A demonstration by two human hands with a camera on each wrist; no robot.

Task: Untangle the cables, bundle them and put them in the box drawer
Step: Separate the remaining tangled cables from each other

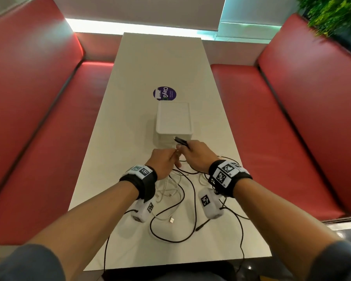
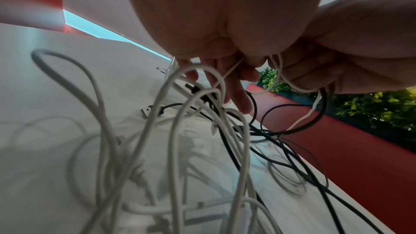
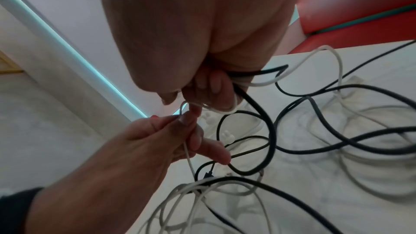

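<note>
Currently both hands work above the near half of the long white laminate table [image 1: 162,63]. The left hand [image 1: 164,162] pinches a thin white cable [image 3: 188,156] between thumb and forefinger, other fingers loosely curled. The right hand [image 1: 195,155] is closed around a gathered hank of thick black cable [image 3: 254,102] and white cable together, a black connector end [image 1: 180,140] protruding past its knuckles.

Location of task items: the tangle of white and black cables [image 1: 176,201] lies on the table under and behind the wrists, one white USB plug [image 1: 171,220] loose near the front. The white plastic box with drawer [image 1: 173,120] stands just beyond the hands, apparently closed.

Risks, judged:
- Pulling the thin white cable while the right hand clamps mixed strands would likely tighten crossings rather than free them.
- Black loops run to the near table edge and at least one hangs over it; a sharp tug could drag more off, or snag on the wrist-worn cameras.
- Small connectors could catch in loops and strain at the plug.
- Drawer not yet open; a full hand would make opening awkward.

Surroundings: the table is smooth, pale, with a round purple sticker [image 1: 164,93] beyond the box. Red padded booth benches [image 1: 272,118] flank both sides; a light strip runs along the far wall; green foliage [image 1: 332,15] upper right.
</note>
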